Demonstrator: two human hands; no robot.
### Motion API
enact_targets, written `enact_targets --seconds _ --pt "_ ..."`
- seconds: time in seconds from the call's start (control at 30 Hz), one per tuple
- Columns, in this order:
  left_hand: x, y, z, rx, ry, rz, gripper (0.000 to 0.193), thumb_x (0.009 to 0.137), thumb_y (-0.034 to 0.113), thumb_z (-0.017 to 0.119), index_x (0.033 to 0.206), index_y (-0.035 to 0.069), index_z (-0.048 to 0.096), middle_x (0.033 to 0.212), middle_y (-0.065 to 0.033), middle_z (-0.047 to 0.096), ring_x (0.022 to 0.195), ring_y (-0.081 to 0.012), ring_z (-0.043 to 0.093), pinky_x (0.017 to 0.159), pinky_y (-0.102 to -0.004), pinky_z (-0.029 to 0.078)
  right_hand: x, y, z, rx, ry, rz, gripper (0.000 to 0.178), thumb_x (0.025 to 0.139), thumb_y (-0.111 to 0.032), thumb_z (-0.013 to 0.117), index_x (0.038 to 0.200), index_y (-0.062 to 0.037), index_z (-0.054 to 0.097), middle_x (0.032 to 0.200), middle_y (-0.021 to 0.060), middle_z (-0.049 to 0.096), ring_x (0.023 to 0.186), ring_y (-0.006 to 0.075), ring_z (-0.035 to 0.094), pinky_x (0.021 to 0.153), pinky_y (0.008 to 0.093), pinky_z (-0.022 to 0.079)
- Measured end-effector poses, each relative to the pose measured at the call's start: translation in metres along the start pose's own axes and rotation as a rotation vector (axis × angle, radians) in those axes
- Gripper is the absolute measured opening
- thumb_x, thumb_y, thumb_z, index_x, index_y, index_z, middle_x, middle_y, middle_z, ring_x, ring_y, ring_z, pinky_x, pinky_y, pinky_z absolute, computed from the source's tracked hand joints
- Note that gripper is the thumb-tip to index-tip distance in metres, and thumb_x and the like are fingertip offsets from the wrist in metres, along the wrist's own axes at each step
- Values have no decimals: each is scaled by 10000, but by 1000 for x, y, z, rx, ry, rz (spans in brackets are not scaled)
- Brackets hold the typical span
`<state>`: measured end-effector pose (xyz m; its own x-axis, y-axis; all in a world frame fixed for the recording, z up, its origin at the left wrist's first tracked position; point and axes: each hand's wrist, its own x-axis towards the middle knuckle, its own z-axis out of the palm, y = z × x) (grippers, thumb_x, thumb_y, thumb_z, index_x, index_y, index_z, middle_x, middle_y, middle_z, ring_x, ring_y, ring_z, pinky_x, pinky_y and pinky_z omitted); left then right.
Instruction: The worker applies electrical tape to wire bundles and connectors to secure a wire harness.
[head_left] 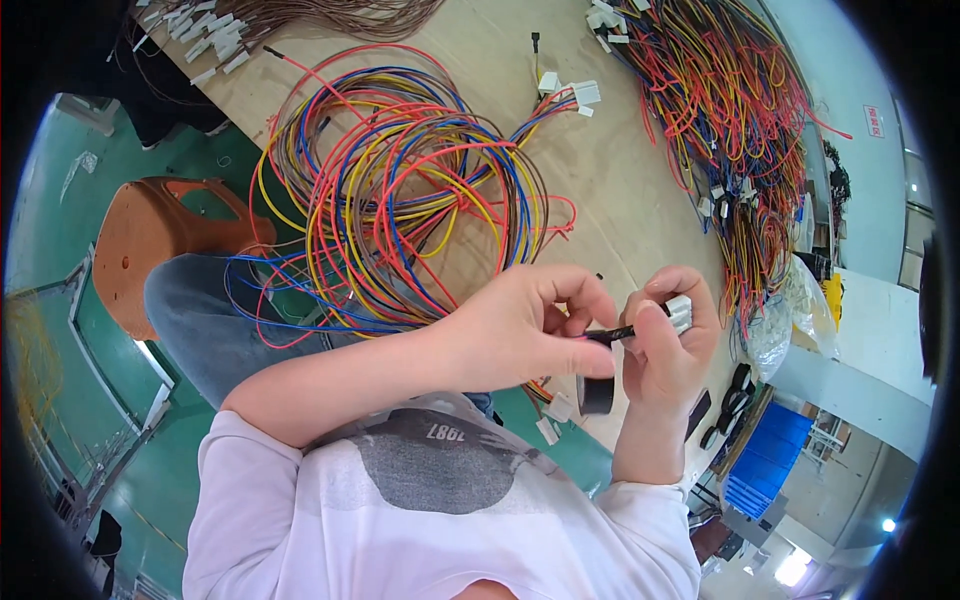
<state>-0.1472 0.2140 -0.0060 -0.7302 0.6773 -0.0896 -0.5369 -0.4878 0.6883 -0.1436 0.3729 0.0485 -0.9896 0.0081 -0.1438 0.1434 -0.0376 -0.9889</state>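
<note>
My left hand (520,325) is closed at the fingertips around the end of a thin black-wrapped strand (622,332). Just under its thumb is a roll of black tape (597,392), which this hand seems to grip. My right hand (668,345) pinches a white plug connector (679,314) at the other end of the strand. Both hands are close together over the table's near edge. Left of them lies a large loose coil of red, blue, yellow and brown wires (400,200), partly covered by my left forearm.
On the wooden table (610,190), a thick bundle of coloured wires (715,110) lies at the far right and brown wires (330,12) at the far left. White connectors (558,408) dangle by my lap. An orange stool (150,250) stands left; blue bins (768,455) are right.
</note>
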Motion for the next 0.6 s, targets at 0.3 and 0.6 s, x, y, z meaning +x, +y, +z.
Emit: enact_targets --seconds 0.3,0.6 --pt "-5 -22 8 615 111 332 260 725 -10 565 978 44 533 864 -84 472 613 -154 505 514 -246 395 0 -1 5 45 67 -6 158 746 18 593 882 -6 517 707 15 520 508 40 446 445 164 343" --pt "6 -28 2 1339 248 1035 139 709 86 601 837 46 563 849 -99 509 561 -179 505 458 -252 383 -2 -3 1 51 112 -9 151 744 23 595 867 -16 516 700 7 513 495 39 438 432 166 332"
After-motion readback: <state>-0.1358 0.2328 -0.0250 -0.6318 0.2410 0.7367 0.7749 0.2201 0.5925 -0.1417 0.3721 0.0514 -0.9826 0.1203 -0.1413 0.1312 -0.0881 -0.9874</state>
